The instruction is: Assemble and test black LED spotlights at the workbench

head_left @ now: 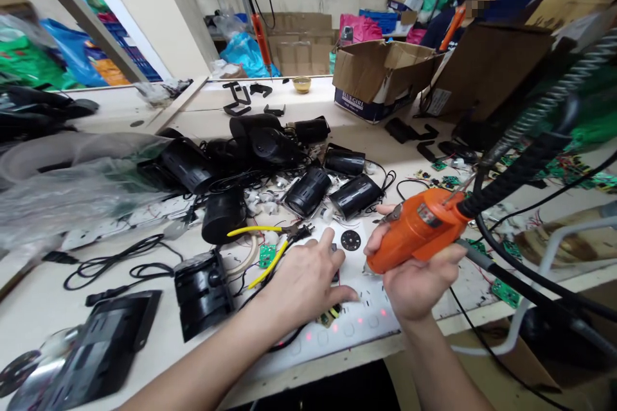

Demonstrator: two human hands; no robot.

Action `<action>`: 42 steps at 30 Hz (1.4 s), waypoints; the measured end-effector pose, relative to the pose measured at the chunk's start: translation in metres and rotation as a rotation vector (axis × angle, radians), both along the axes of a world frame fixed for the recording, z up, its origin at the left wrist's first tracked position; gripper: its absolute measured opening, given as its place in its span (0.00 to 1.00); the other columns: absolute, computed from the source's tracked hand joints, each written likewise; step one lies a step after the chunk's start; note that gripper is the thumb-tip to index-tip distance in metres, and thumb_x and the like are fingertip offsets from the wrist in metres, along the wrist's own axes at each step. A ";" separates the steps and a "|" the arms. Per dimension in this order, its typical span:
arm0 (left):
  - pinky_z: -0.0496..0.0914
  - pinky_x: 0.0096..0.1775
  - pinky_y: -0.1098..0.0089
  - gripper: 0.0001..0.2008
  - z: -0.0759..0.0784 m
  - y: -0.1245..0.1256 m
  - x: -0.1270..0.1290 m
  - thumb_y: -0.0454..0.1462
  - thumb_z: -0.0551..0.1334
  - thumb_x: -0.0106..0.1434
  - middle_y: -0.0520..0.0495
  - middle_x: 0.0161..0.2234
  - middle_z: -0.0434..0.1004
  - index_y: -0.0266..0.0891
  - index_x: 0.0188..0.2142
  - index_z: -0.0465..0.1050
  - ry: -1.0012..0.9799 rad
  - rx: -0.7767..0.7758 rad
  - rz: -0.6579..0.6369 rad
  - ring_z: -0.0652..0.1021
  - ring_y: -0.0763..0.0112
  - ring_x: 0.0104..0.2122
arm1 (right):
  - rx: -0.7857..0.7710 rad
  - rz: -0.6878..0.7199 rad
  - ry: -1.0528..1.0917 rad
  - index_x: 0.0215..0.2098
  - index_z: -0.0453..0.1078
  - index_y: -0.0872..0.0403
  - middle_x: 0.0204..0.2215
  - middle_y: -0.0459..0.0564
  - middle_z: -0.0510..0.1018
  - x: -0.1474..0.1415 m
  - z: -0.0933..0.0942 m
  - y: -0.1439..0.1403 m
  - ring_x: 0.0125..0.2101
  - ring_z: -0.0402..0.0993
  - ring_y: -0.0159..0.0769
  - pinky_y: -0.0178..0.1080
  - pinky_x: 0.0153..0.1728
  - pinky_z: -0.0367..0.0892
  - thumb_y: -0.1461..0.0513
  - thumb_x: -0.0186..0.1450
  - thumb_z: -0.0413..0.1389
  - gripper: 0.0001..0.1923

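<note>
My right hand (417, 286) is wrapped round an orange electric screwdriver (417, 231), its tip pointing down and left toward the tabletop. A black cable runs from its rear end. My left hand (308, 273) lies over the worktop with thumb and index finger stretched apart; a small dark part beneath it is mostly hidden. Yellow-handled pliers (254, 229) rest beside the left wrist, near a green circuit board (267, 255). Between the hands lies a round black perforated disc (351, 241). A white power strip (337, 332) with glowing red lights sits under the left hand.
Black cylindrical housings (308, 191) are heaped beyond my hands. A black housing (202, 292) and a coiled cord (116, 257) lie left. Plastic wrapping (87, 186) covers the left side. A cardboard box (380, 80) stands at the back; a person (453, 29) is behind it.
</note>
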State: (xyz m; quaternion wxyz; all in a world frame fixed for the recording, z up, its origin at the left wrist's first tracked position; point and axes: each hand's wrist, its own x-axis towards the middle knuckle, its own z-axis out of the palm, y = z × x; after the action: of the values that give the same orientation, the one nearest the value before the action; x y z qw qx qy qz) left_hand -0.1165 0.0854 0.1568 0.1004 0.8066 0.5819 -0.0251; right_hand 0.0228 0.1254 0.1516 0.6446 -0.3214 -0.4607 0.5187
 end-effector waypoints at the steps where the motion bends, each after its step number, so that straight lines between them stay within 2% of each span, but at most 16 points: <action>1: 0.71 0.31 0.62 0.24 -0.003 -0.002 -0.002 0.58 0.61 0.59 0.42 0.42 0.68 0.41 0.38 0.72 -0.013 0.008 0.003 0.78 0.55 0.35 | -0.004 0.001 0.003 0.37 0.76 0.46 0.17 0.48 0.73 0.000 0.000 -0.001 0.18 0.65 0.39 0.41 0.18 0.58 0.32 0.57 0.46 0.33; 4: 0.70 0.32 0.62 0.21 -0.010 -0.009 -0.015 0.54 0.61 0.60 0.42 0.45 0.66 0.42 0.43 0.68 -0.075 0.044 0.070 0.77 0.57 0.34 | -0.015 -0.001 0.008 0.37 0.76 0.46 0.17 0.47 0.72 0.000 0.002 -0.003 0.17 0.64 0.38 0.40 0.16 0.55 0.31 0.56 0.47 0.34; 7: 0.69 0.32 0.64 0.13 -0.013 -0.018 -0.031 0.46 0.56 0.67 0.42 0.47 0.65 0.41 0.43 0.66 -0.166 0.066 0.195 0.75 0.64 0.30 | -0.017 -0.003 0.016 0.38 0.76 0.46 0.17 0.47 0.72 -0.001 0.004 -0.005 0.16 0.63 0.37 0.40 0.15 0.54 0.31 0.57 0.46 0.34; 10: 0.67 0.32 0.65 0.08 -0.016 -0.024 -0.049 0.40 0.51 0.68 0.45 0.42 0.68 0.42 0.39 0.66 -0.274 0.120 0.303 0.74 0.65 0.31 | -0.016 0.009 0.032 0.38 0.76 0.47 0.17 0.47 0.72 -0.003 0.005 -0.006 0.16 0.63 0.37 0.40 0.15 0.55 0.32 0.57 0.47 0.34; 13: 0.67 0.35 0.65 0.08 -0.023 -0.026 -0.064 0.40 0.52 0.66 0.48 0.35 0.72 0.42 0.35 0.68 -0.455 0.174 0.405 0.74 0.64 0.32 | -0.010 0.011 0.033 0.39 0.76 0.48 0.17 0.48 0.72 -0.006 0.006 -0.007 0.16 0.63 0.37 0.40 0.15 0.55 0.33 0.58 0.47 0.34; 16: 0.68 0.31 0.67 0.09 -0.030 -0.023 -0.069 0.42 0.56 0.63 0.49 0.33 0.75 0.41 0.40 0.69 -0.794 0.030 0.516 0.74 0.68 0.27 | -0.006 0.024 0.019 0.38 0.75 0.48 0.17 0.47 0.72 -0.008 0.006 -0.008 0.17 0.64 0.37 0.39 0.15 0.55 0.33 0.58 0.46 0.34; 19: 0.70 0.32 0.68 0.13 -0.034 -0.016 -0.061 0.41 0.59 0.61 0.47 0.36 0.78 0.41 0.44 0.68 -1.061 -0.168 0.466 0.77 0.67 0.31 | -0.011 0.028 -0.003 0.39 0.74 0.48 0.17 0.46 0.71 -0.008 0.006 -0.009 0.16 0.64 0.37 0.38 0.14 0.54 0.32 0.58 0.44 0.35; 21: 0.70 0.36 0.67 0.08 -0.035 -0.009 -0.054 0.39 0.59 0.61 0.48 0.36 0.79 0.41 0.40 0.71 -0.986 -0.150 0.397 0.78 0.66 0.34 | -0.009 0.016 -0.021 0.40 0.73 0.48 0.17 0.46 0.71 -0.008 0.006 -0.009 0.16 0.64 0.37 0.38 0.14 0.55 0.32 0.59 0.41 0.36; 23: 0.69 0.38 0.67 0.05 -0.037 -0.002 -0.049 0.37 0.59 0.62 0.49 0.34 0.79 0.41 0.36 0.73 -0.805 -0.055 0.357 0.77 0.66 0.35 | -0.014 0.007 -0.037 0.40 0.73 0.48 0.17 0.46 0.72 -0.007 0.006 -0.010 0.16 0.64 0.37 0.39 0.14 0.56 0.32 0.60 0.40 0.37; 26: 0.68 0.41 0.65 0.08 -0.039 0.002 -0.048 0.33 0.57 0.64 0.47 0.35 0.79 0.40 0.35 0.75 -0.618 0.086 0.275 0.76 0.64 0.37 | -0.012 0.008 -0.039 0.40 0.73 0.50 0.18 0.46 0.72 -0.006 0.006 -0.010 0.15 0.63 0.36 0.38 0.14 0.56 0.31 0.60 0.40 0.37; 28: 0.68 0.43 0.63 0.11 -0.038 -0.001 -0.049 0.33 0.54 0.67 0.45 0.37 0.78 0.39 0.37 0.76 -0.575 0.161 0.221 0.75 0.63 0.39 | 0.005 0.015 -0.040 0.40 0.72 0.49 0.18 0.46 0.72 -0.006 0.007 -0.008 0.15 0.63 0.35 0.38 0.14 0.56 0.32 0.61 0.39 0.36; 30: 0.68 0.44 0.61 0.12 -0.035 -0.007 -0.047 0.39 0.54 0.69 0.43 0.40 0.77 0.39 0.43 0.75 -0.560 0.196 0.204 0.74 0.61 0.41 | 0.011 0.015 -0.045 0.40 0.73 0.48 0.18 0.46 0.72 -0.007 0.008 -0.007 0.15 0.63 0.36 0.39 0.14 0.57 0.33 0.61 0.39 0.36; 32: 0.68 0.45 0.58 0.19 -0.031 -0.013 -0.041 0.48 0.59 0.65 0.41 0.43 0.75 0.38 0.49 0.72 -0.511 0.179 0.209 0.72 0.58 0.43 | -0.003 0.022 -0.043 0.39 0.73 0.48 0.17 0.47 0.72 -0.009 0.010 -0.005 0.15 0.63 0.37 0.40 0.14 0.57 0.32 0.60 0.40 0.36; 34: 0.68 0.45 0.55 0.27 -0.028 -0.018 -0.034 0.53 0.64 0.59 0.41 0.44 0.73 0.39 0.52 0.70 -0.415 0.120 0.222 0.71 0.55 0.43 | -0.012 0.031 -0.036 0.37 0.73 0.48 0.17 0.47 0.72 -0.010 0.011 -0.003 0.16 0.63 0.38 0.40 0.15 0.57 0.31 0.59 0.42 0.36; 37: 0.68 0.45 0.56 0.23 -0.027 -0.018 -0.030 0.46 0.66 0.59 0.42 0.42 0.71 0.38 0.52 0.71 -0.343 0.044 0.236 0.70 0.55 0.43 | -0.009 0.038 -0.041 0.37 0.74 0.48 0.17 0.47 0.72 -0.012 0.012 -0.002 0.17 0.65 0.38 0.40 0.17 0.58 0.32 0.59 0.43 0.34; 42: 0.67 0.47 0.58 0.20 -0.027 -0.009 -0.038 0.35 0.65 0.59 0.44 0.43 0.72 0.40 0.52 0.72 -0.426 -0.002 0.146 0.69 0.57 0.44 | -0.021 0.048 -0.052 0.37 0.73 0.49 0.17 0.46 0.72 -0.010 0.012 -0.002 0.16 0.64 0.37 0.39 0.15 0.58 0.32 0.59 0.43 0.34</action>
State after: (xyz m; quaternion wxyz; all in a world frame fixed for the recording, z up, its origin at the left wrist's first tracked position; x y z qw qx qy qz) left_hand -0.1546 0.0762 0.1302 0.2236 0.7493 0.6043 0.1526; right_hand 0.0123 0.1230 0.1633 0.6163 -0.3304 -0.4794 0.5302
